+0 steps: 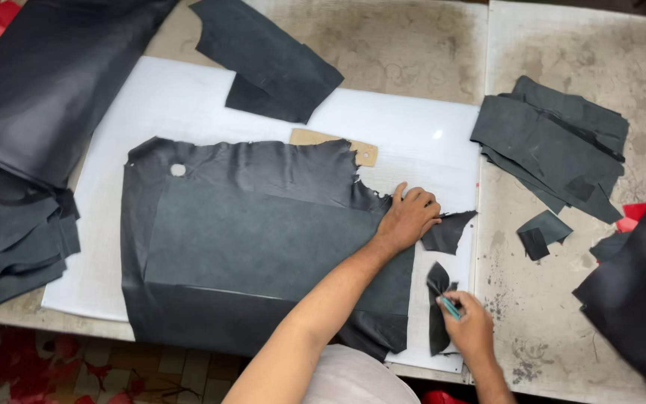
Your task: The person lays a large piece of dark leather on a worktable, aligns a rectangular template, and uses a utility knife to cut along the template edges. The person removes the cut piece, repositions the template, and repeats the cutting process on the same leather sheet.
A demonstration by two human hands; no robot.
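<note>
1. Dark leather hide (263, 239) lies mid-frame on the white cutting board (188, 105); I'd keep my left hand (409, 217) pressing flat, fingers loose, at its torn right edge.
2. Right hand (469, 325), lower right, grips a teal knife (450, 307) and a scrap strip (437, 307); I'd cut slowly.

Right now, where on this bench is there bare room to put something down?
Bare white cutting sheet lies above the large dark hide; bare stained tabletop lies beyond it, and more below the stacked dark pieces. It is crowded near the left hand, right hand and the offcuts.
</note>
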